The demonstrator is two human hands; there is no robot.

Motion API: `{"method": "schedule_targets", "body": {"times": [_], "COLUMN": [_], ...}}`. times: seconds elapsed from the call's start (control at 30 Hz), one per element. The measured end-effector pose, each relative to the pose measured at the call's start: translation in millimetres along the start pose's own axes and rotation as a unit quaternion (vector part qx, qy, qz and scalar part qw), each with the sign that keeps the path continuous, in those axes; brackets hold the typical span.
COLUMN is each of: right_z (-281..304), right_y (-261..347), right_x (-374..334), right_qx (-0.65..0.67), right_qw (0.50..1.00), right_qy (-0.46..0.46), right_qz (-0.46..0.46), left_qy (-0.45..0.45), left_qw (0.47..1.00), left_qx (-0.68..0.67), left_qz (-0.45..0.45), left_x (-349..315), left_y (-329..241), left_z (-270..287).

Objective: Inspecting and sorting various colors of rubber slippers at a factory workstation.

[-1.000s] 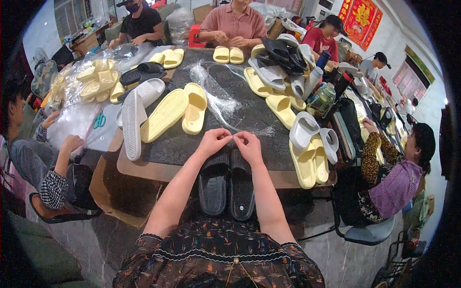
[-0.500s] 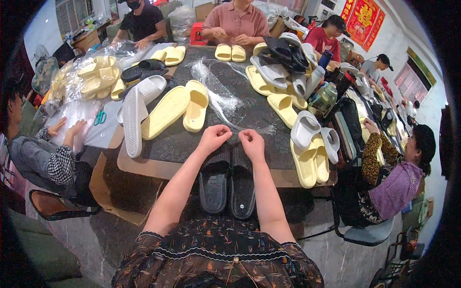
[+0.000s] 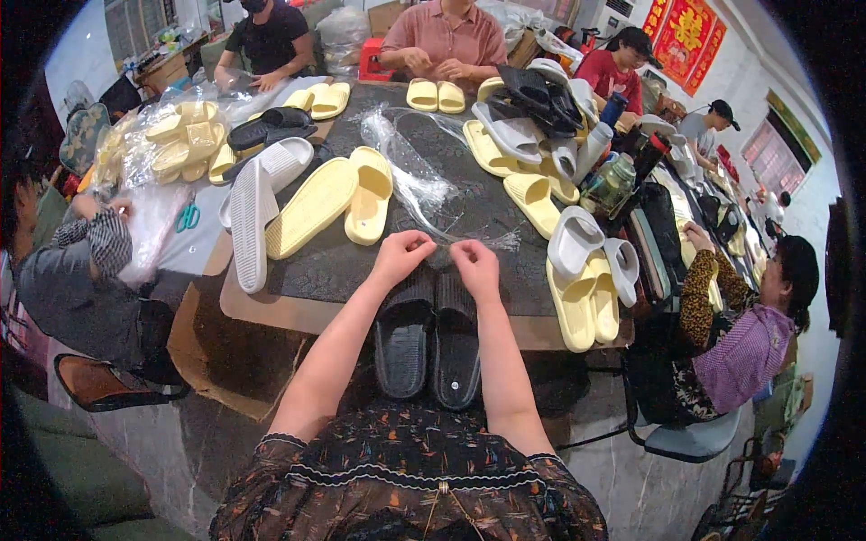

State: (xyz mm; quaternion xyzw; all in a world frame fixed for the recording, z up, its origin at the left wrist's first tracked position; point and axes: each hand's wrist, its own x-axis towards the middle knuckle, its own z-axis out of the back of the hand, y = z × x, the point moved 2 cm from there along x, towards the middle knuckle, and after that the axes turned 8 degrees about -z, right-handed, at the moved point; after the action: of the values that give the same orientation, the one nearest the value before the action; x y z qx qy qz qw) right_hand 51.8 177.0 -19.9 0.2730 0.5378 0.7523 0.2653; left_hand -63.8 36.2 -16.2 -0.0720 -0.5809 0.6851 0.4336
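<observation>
Just beyond the black ribbed foam-like slippers (image 3: pixel 402 353), left hand (image 3: pixel 402 258) and right hand (image 3: pixel 475 269) pinch narrowly, contents untellable; clear thin plastic strands (image 3: pixel 420 187) farther, presumably for reach.

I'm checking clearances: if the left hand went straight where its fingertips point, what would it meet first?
Probably the right hand, across a small gap, though exact depth is unclear.

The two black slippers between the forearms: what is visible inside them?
The left slipper shows a textured insole; the right slipper shows a pale round mark near its heel. Whatever lies under the straps is hidden.
</observation>
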Motion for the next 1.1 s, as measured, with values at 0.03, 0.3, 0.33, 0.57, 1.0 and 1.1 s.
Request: {"method": "schedule_targets", "body": {"times": [0.03,0.3,0.33,0.57,1.0,1.1], "right_z": [2,-1,0,0,2,-4], "right_y": [-3,-2,-2,-3,-2,8], "right_x": [2,0,0,0,0,-4], "right_qx": [0.028,0.010,0.004,-0.018,-0.016,-0.022], "right_qw": [1.000,0.999,0.999,0.999,1.000,0.996], "right_qy": [-0.002,0.046,0.031,0.036,-0.015,0.075], "right_qz": [-0.013,0.012,0.012,0.014,0.006,0.049], "left_qy": [-0.012,-0.040,-0.044,0.015,-0.025,0.013], "left_qw": [1.000,0.999,0.999,0.999,0.999,1.000], "left_qx": [0.010,-0.002,-0.001,0.020,-0.037,-0.004], "left_qz": [0.015,0.008,0.011,0.035,0.030,0.022], "left_x": [1,-2,-2,2,-1,0], "left_y": [1,-7,-6,-5,-1,0], "left_z": [0,1,1,-2,1,0]}}
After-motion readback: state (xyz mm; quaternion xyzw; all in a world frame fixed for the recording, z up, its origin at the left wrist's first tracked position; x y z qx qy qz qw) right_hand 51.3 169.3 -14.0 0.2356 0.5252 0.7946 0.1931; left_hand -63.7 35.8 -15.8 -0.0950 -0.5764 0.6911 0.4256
